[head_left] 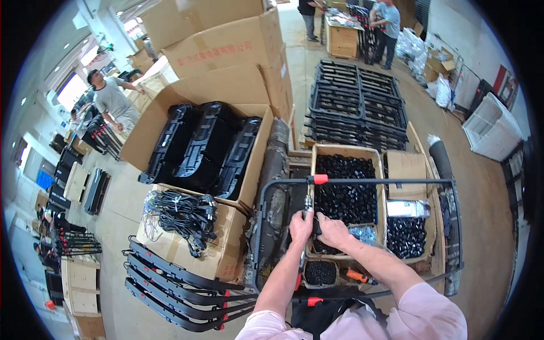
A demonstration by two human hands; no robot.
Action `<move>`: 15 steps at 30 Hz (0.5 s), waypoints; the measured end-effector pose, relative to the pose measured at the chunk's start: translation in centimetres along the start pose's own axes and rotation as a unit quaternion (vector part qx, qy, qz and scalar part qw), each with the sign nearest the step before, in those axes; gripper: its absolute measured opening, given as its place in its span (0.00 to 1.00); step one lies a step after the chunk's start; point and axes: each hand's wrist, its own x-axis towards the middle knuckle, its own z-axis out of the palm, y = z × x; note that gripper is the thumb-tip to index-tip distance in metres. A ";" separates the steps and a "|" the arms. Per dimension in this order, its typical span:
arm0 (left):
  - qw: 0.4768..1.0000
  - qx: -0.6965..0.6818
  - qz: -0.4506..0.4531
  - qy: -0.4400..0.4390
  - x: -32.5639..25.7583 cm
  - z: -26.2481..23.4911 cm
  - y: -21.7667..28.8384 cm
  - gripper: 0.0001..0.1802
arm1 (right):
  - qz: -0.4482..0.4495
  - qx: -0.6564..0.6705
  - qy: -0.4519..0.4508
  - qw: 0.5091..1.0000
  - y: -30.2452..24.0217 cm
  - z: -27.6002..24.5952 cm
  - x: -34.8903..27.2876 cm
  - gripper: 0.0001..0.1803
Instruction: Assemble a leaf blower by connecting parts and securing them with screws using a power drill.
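Note:
A large black tubular frame [396, 181] lies across the work surface in front of me, with a red fitting [321, 179] on its far bar. My left hand [301, 228] is closed around a slim upright metal piece [307, 202], which reaches up to that far bar beside the red fitting. Close to its right, my right hand [333, 232] has its fingers curled in over the near edge of a carton of small black parts [345, 192]. A dark object shows between the two hands; what the right fingers hold is mostly hidden.
An orange-handled tool [358, 276] lies beside a small box of black bits [321, 273]. Black curved frames [181, 289] with red fittings jut out at lower left. Coiled cables [181, 215] top a carton. Stacked black frames [357, 102] stand ahead; a person [113, 96] is at far left.

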 end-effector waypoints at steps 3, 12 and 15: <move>1.000 -0.012 -0.006 0.005 -0.4 0.4 0.6 0.33 | 0.006 -0.013 -0.005 1.000 0.5 0.1 -0.2 0.43; 0.998 0.002 -0.055 -0.043 0.3 -0.4 2.4 0.37 | 0.018 0.005 -0.004 1.000 1.2 0.0 0.2 0.48; 0.995 0.018 -0.078 -0.062 0.1 -0.5 3.0 0.38 | 0.022 0.022 -0.001 1.000 1.6 0.4 0.1 0.49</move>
